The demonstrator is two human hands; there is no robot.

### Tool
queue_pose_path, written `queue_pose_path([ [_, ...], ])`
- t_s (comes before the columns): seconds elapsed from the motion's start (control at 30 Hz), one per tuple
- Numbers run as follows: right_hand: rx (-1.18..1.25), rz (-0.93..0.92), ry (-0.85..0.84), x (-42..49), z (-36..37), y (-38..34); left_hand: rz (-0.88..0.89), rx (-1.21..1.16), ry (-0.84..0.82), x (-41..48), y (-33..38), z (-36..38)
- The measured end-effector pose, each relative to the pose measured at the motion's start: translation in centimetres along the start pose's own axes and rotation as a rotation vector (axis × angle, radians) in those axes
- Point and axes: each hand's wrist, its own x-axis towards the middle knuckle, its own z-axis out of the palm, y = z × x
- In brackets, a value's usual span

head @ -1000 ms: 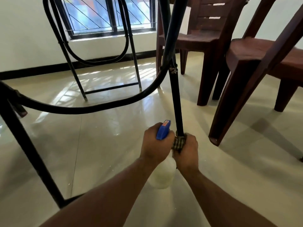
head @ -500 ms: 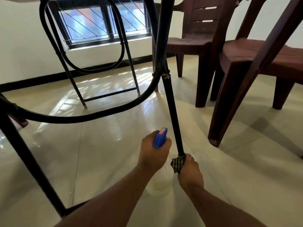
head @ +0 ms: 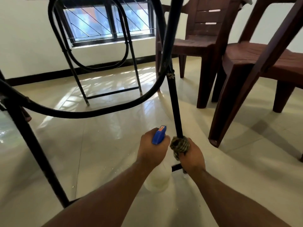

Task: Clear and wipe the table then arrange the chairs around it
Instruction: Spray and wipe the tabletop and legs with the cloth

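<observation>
— Right hand [head: 191,155] first: what is it doing?

— Closed tight around a checked, olive-and-dark cleaning cloth [head: 180,145], which is bunched around the low end of a thin black metal table leg [head: 176,110]. The cloth touches the leg just above the floor.

— And the left hand [head: 152,149]?

— Gripping a translucent white plastic spray bottle [head: 158,179] by its neck; the blue trigger head [head: 159,134] pokes up between thumb and fingers, just beside the cloth. The bottle's body hangs below the wrist; whether it rests on the glossy cream floor tiles [head: 101,145] cannot be told.

— What surrounds them?

— The table's black tubular frame. A curved black brace [head: 98,113] sweeps from the left to meet the gripped leg, and another straight black leg [head: 37,154] slants down at left. Farther back stands the opposite pair of legs with an oval black loop [head: 88,38] between them.

— And the chairs?

— Two dark brown moulded plastic chairs stand to the right, apart from the table leg: the nearer chair [head: 255,63] at the right edge, the farther chair [head: 203,35] behind it. Beyond, a dark-framed window [head: 106,22] sits in the white wall.
</observation>
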Motion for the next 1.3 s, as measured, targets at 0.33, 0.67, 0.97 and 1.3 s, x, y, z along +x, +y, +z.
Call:
queue_pose_path([
  [0.33,-0.050,0.345,-0.233,-4.6,-2.7,3.4,-0.100,0.138,-0.158,-0.9,-2.7,-1.9],
  [0.67,-0.727,0.079,-0.594,-10.9,-7.4,-4.9,-0.127,0.613,-0.498,-5.1,-0.6,-4.8],
  [0.97,-0.394,0.439,-0.439,-19.3,-15.8,-14.0,-0.242,0.732,-0.495,-13.8,13.7,-7.5],
  [1.3,-0.246,0.544,-0.296,-29.1,-30.5,-28.4,-0.341,0.681,-0.704,-16.6,38.5,-12.1],
])
